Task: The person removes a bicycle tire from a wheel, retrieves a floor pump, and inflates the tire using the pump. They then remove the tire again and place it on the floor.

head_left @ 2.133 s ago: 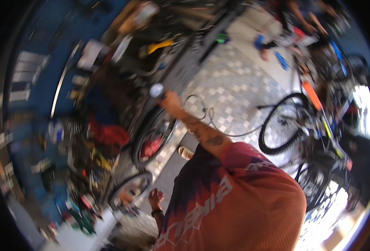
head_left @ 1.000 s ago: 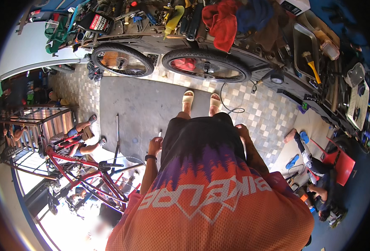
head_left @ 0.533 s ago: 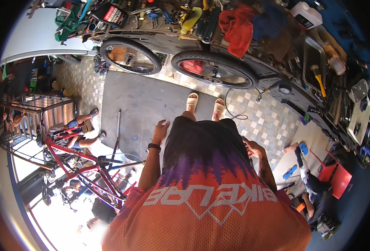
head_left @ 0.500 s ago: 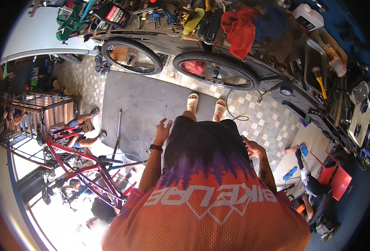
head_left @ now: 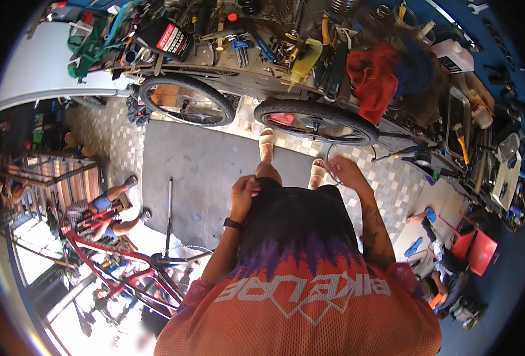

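Note:
My left hand [head_left: 246,193], with a dark watch [head_left: 232,223] at its wrist, hangs beside my black shorts [head_left: 298,207]. Its fingers are curled in and nothing shows in them. Out in front of my shorts on the right is my right hand [head_left: 346,170], its fingers loosely bent and apart, with nothing seen in it. A thin black hose [head_left: 329,153] curves on the floor behind that hand in the picture; they do not appear to touch. Ahead, two bicycle wheels [head_left: 317,123] lean against the workbench [head_left: 215,74].
On the bench are a yellow bottle [head_left: 305,62], a red cloth [head_left: 371,80], a black jug [head_left: 166,40] and many tools. A dark mat [head_left: 182,157] covers the floor. At left stands a red bicycle frame [head_left: 114,252]. People sit at both sides, one near a red chair [head_left: 476,249].
My left foot has stepped forward, and the bench and wheels look nearer. My right hand has swung forward from beside my hip; my left hand has drawn in toward my shorts, its fingers curling.

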A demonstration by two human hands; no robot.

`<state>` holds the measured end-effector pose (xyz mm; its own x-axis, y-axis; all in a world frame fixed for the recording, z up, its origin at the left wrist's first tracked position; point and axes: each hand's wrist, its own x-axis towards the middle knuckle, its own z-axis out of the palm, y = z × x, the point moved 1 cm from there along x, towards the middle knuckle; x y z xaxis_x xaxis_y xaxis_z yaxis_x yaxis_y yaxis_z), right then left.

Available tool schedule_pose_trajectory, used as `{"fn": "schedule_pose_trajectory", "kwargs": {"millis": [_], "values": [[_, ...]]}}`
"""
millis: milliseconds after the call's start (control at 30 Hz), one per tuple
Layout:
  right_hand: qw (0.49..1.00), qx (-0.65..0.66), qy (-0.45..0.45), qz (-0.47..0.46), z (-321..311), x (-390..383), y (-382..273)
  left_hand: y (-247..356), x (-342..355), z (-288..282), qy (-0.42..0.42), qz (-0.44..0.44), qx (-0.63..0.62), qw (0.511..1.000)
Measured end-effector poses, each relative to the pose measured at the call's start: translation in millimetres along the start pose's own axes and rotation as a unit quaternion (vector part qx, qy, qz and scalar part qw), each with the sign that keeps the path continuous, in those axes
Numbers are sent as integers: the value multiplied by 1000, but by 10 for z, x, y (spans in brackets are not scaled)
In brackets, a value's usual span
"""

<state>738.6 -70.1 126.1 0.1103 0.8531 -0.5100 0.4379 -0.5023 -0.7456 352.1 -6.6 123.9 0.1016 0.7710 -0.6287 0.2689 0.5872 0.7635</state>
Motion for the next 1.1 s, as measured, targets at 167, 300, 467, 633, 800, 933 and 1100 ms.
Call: {"fn": "schedule_pose_trajectory", "kwargs": {"millis": [167,300,467,633,800,933,1100], "values": [[966,-5,171,-194,21,1350,-1973,979,1095,-146,-52,131,57,988],[910,-225,280,-206,32,2318,-2647,1772,1803,-65,-79,242,57,965],[858,-379,299,-176,158,2785,-2605,2086,2062,53,-135,206,27,969],[836,-422,326,-128,221,2866,-2646,1764,2043,114,-181,131,16,975],[862,-160,407,-256,300,2413,-2838,1337,1954,72,-250,138,-38,958],[896,76,391,-195,700,1352,-2557,1104,1860,151,-253,42,82,963],[872,164,459,34,806,-26,-1361,1056,1530,1152,-364,147,93,915]]}}
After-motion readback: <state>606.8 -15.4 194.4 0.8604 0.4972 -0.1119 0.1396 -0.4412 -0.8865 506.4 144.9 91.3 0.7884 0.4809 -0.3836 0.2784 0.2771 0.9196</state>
